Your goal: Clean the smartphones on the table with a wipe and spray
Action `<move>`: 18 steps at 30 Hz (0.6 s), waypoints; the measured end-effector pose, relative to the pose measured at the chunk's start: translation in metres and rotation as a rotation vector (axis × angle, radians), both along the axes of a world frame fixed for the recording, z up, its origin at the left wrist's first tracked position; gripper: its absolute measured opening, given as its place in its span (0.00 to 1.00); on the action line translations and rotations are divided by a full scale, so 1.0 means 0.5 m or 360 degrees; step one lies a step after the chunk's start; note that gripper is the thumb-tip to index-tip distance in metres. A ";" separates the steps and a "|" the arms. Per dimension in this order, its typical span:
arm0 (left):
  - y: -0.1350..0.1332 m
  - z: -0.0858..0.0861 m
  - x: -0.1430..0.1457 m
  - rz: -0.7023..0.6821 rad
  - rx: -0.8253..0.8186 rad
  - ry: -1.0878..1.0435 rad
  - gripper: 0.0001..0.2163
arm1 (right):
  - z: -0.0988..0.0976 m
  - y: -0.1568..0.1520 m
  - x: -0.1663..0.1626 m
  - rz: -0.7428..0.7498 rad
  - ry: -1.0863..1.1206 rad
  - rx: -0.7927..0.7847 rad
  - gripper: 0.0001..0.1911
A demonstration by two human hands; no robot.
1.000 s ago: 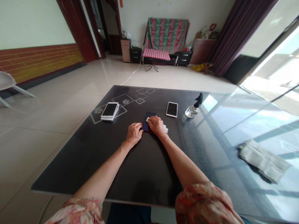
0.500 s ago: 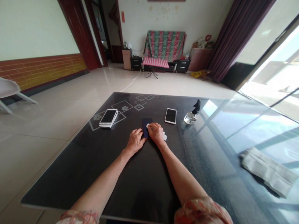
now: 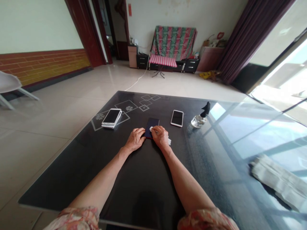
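A dark blue smartphone [image 3: 153, 123] lies flat on the black tabletop in front of me, its top leaning slightly to the right. At its lower left edge, the curled fingers and thumb of my left hand [image 3: 135, 139] grip it. My right hand [image 3: 160, 136] is closed over a white tissue [image 3: 169, 141] and presses it on the phone's surface. One bit of the tissue pokes out by the fingertips and another behind the hand. The phone's lower right part is hidden under my right hand.
Several white phones sit stacked [image 3: 112, 118] at the left, and a single white phone [image 3: 177, 118] lies right of my hands. Beyond it stands a clear spray bottle [image 3: 199, 120] with a black nozzle. A folded grey cloth [image 3: 279, 179] lies at the right of the glossy table [image 3: 79, 169].
The phone has turned a little, its top swinging right, and my left hand has shifted slightly left along with its lower edge. My right hand still presses the tissue on it.
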State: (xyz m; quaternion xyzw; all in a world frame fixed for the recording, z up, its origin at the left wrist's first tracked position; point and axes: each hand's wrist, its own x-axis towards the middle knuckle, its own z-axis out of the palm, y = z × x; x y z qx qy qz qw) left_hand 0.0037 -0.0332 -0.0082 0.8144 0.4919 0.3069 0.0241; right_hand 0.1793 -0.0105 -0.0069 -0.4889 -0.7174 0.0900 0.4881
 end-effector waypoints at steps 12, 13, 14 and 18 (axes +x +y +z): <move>0.001 -0.009 -0.001 0.0106 -0.0030 -0.0225 0.10 | 0.018 -0.021 -0.005 0.0256 -0.0307 0.0026 0.09; 0.002 -0.009 -0.001 0.0110 -0.0039 -0.0227 0.10 | 0.021 -0.025 -0.007 0.0295 -0.0361 0.0009 0.09; 0.002 -0.009 -0.001 0.0114 -0.0047 -0.0228 0.10 | 0.024 -0.029 -0.008 0.0333 -0.0417 -0.0009 0.09; 0.003 -0.006 -0.001 0.0115 -0.0078 -0.0238 0.10 | 0.033 -0.036 -0.018 0.0403 -0.0560 -0.0055 0.09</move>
